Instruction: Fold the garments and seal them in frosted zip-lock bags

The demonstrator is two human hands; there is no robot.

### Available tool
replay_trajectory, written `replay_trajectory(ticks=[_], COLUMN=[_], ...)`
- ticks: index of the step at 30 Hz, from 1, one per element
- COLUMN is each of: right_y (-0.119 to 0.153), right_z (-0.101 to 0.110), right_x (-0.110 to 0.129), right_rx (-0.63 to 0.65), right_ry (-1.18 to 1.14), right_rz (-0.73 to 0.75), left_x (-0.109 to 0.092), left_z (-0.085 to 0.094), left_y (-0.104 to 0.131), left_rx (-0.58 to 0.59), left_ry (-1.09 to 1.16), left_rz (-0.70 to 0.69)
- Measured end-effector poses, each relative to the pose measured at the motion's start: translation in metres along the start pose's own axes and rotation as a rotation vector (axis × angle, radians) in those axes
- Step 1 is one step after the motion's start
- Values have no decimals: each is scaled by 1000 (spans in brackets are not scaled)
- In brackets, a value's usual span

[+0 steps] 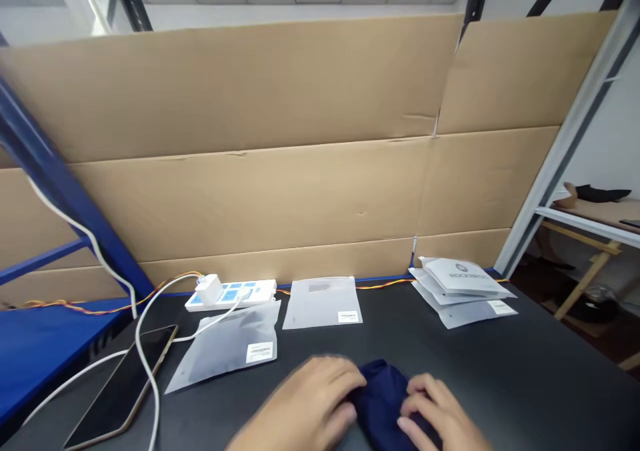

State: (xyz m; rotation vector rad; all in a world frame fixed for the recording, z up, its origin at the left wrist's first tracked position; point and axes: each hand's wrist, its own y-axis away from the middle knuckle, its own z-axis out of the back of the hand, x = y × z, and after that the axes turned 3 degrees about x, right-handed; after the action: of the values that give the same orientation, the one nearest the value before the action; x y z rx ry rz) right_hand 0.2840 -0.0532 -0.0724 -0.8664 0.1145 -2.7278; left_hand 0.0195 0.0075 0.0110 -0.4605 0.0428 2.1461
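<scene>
A dark blue piece of cloth [383, 397], bunched up and of a kind I cannot make out, lies at the front of the black table between my hands. My left hand [317, 401] has its fingers curled at the cloth's left edge, with the thumb below them; it is slightly blurred. On the other side, my right hand [437, 414] bends its fingers over the cloth's right part and grips it. The lower part of the cloth runs out of view at the bottom.
Frosted plastic bags [235, 344] with labels lie left; another bag [323, 304] is at the back, and a stack of bags [465, 287] sits back right. A power strip [255, 292], a phone [123, 387] and a looping white cable [145, 357] occupy the left. Cardboard [280, 197] walls the back.
</scene>
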Motion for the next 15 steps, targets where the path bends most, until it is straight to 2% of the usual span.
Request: replay_trajectory(ticks=[1,3,4,6,8,11,15], right_y=[-3,-5,-5,-6,-10,-20,-38], right_z=[6,15,19,26,35,50,61], right_x=[-3,-11,-16,-27,-38,-49,-58], right_rx=[27,55,63,94,138,159,150], right_ry=[-8,-29,-39,-58,-58,11,118], right_rz=[-40,-137,-192,-284,-339,-379,-369], left_x=[16,51,67,87,89,73,63], left_z=[9,13,10,-1,-9,-12,-11], left_y=[0,-1,-1,-2,-2,1,4], left_rx=[-6,-26,-39,-30,-21,-12,-14], left_ry=[-24,-85,-113,-131,-135,-70,13], left_rz=[104,279,357,402,354,277,301])
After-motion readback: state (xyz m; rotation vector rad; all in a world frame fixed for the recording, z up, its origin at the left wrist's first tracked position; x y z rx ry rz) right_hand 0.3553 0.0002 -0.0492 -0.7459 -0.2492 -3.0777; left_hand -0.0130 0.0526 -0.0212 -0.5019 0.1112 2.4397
